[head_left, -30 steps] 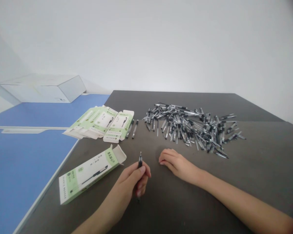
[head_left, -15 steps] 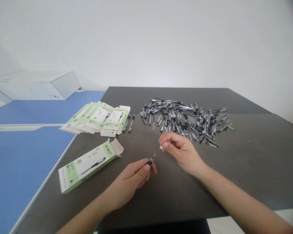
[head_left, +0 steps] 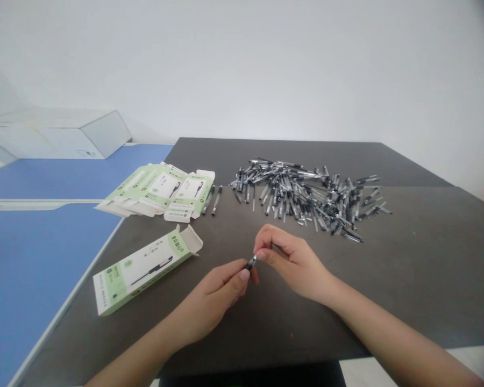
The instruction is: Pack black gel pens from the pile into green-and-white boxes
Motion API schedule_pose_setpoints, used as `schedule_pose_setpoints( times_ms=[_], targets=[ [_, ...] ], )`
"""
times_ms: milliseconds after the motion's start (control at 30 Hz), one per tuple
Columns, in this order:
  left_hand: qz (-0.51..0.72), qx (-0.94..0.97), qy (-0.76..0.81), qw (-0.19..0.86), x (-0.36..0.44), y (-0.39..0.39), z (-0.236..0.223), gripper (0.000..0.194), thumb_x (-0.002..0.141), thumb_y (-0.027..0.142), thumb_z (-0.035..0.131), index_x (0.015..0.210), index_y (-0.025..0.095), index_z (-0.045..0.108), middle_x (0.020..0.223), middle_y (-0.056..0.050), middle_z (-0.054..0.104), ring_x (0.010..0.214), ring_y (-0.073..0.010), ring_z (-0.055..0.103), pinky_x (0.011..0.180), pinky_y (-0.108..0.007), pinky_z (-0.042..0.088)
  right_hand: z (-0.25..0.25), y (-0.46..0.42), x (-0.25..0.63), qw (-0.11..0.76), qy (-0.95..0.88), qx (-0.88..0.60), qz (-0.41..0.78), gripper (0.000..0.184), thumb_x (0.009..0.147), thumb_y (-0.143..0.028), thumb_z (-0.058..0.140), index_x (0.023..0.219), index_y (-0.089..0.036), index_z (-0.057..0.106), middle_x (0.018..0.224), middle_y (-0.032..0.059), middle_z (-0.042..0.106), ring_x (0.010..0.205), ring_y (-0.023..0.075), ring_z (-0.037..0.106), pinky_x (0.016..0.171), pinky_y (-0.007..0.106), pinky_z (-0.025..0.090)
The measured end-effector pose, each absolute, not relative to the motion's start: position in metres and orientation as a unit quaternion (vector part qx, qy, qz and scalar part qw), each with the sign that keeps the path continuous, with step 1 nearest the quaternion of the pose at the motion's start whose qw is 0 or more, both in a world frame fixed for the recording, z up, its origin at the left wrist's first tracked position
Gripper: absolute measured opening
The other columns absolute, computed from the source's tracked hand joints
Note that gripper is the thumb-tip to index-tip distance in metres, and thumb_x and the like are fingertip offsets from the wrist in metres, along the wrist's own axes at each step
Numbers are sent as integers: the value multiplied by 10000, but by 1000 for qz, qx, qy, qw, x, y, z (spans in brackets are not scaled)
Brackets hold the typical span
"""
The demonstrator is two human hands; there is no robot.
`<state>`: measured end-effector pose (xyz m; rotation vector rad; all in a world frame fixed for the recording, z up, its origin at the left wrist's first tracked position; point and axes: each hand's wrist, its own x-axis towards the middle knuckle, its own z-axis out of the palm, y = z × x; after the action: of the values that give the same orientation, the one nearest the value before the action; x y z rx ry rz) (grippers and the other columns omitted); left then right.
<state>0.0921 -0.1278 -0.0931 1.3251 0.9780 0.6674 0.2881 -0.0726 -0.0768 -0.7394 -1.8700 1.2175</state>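
Basically, L hand (head_left: 221, 293) pinches gel pen (head_left: 250, 263), prob. to steady it; R hand (head_left: 294, 260) pinches tiny tip piece (head_left: 255, 258) there, mostly finger-hidden. Open carton (head_left: 145, 270) sits near L hand, prob. for quick access. Pen pile's (head_left: 298, 192) lower layers hidden; white box (head_left: 36, 142) cut off.

Left hand (head_left: 221, 290) closed in a grip, thumb uppermost; right hand (head_left: 292, 258) held opposite, fingertips pinched together, forearms angled inward.
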Motion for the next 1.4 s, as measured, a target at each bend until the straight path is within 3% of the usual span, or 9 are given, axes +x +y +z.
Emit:
schedule_pose_setpoints(
  times_ms=[200, 433, 633, 800, 900, 1033, 1133, 1233, 1400],
  targets=[
    [305, 579, 437, 618, 93, -127, -96, 393, 974, 545, 501, 835, 180, 542, 617, 72, 384, 549, -85, 365, 507, -235, 291, -81, -77, 283, 357, -675, -293, 575, 202, 972, -356, 603, 859, -188, 601, 730, -18, 604, 696, 117, 557, 683, 261, 428],
    [377, 518, 414, 647, 93, -127, -97, 415, 980, 516, 489, 894, 143, 648, 658, 33, 468, 565, -86, 414, 506, -229, 303, -88, -80, 279, 375, -550, -260, 700, 218, 860, -356, 753, 843, -168, 644, 677, -19, 633, 646, 112, 597, 660, 255, 471],
    [396, 509, 416, 641, 92, -126, -94, 386, 936, 516, 582, 880, 145, 672, 634, 39, 469, 519, -73, 401, 466, -211, 292, -84, -81, 278, 380, -584, -245, 674, 197, 894, -344, 723, 853, -163, 655, 747, 0, 651, 728, 112, 609, 725, 256, 477],
    [386, 507, 418, 647, 93, -125, -89, 391, 918, 523, 605, 843, 145, 666, 614, 39, 472, 495, -69, 404, 446, -208, 285, -81, -79, 282, 395, -569, -234, 682, 216, 889, -317, 730, 1062, -205, 664, 784, -12, 655, 720, 112, 626, 682, 250, 490],
    [379, 519, 420, 641, 93, -125, -89, 374, 923, 504, 608, 877, 139, 679, 640, 29, 495, 512, -70, 412, 456, -211, 292, -80, -80, 283, 387, -581, -239, 675, 163, 897, -337, 716, 949, -183, 706, 758, 5, 652, 710, 118, 614, 672, 260, 491],
    [377, 526, 415, 640, 94, -125, -91, 345, 919, 461, 630, 808, 137, 672, 683, 24, 489, 533, -65, 415, 472, -215, 300, -84, -81, 281, 410, -557, -251, 677, 251, 797, -343, 819, 783, -182, 628, 724, -20, 611, 651, 98, 568, 610, 234, 453],
    [377, 525, 420, 637, 97, -126, -91, 346, 907, 440, 653, 742, 136, 654, 671, 28, 475, 543, -66, 416, 487, -219, 305, -85, -81, 282, 407, -559, -264, 672, 304, 741, -324, 867, 847, -196, 613, 754, -40, 577, 652, 84, 523, 602, 216, 430],
    [382, 512, 416, 647, 99, -126, -91, 350, 897, 463, 659, 765, 138, 658, 671, 27, 492, 531, -64, 412, 477, -220, 289, -82, -80, 286, 384, -580, -243, 677, 261, 832, -382, 783, 951, -196, 644, 800, -18, 586, 698, 104, 566, 654, 249, 470],
    [371, 527, 425, 636, 98, -126, -91, 357, 903, 428, 657, 705, 131, 660, 690, 19, 496, 542, -63, 424, 490, -228, 290, -81, -79, 290, 388, -628, -292, 608, 307, 784, -383, 826, 759, -183, 594, 729, -22, 560, 655, 105, 508, 608, 249, 409]
  ],
)
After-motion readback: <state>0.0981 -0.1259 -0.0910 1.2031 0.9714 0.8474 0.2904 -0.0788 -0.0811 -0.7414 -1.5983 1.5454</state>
